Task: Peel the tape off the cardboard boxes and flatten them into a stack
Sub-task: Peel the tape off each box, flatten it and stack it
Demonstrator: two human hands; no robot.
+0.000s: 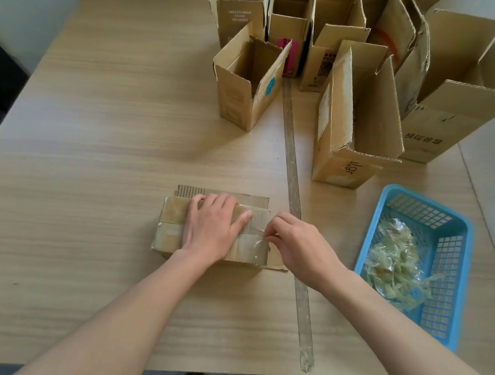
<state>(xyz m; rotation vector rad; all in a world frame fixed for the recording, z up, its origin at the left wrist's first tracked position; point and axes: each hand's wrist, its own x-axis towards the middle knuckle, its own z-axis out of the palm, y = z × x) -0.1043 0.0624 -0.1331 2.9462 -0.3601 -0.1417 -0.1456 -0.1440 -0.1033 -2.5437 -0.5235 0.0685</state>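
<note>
left hand (213,225) flat, fingers straight, pressing on taped box (171,224); right hand (296,246) pinches tape (256,241) at box's right end.

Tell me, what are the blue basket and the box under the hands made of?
The blue basket looks like glossy moulded plastic, with a grid of holes. The box is brown corrugated cardboard, matte; ridges show along its far flap. Shiny clear tape covers its top.

"Jgr" on tall open box (347,166)
</note>
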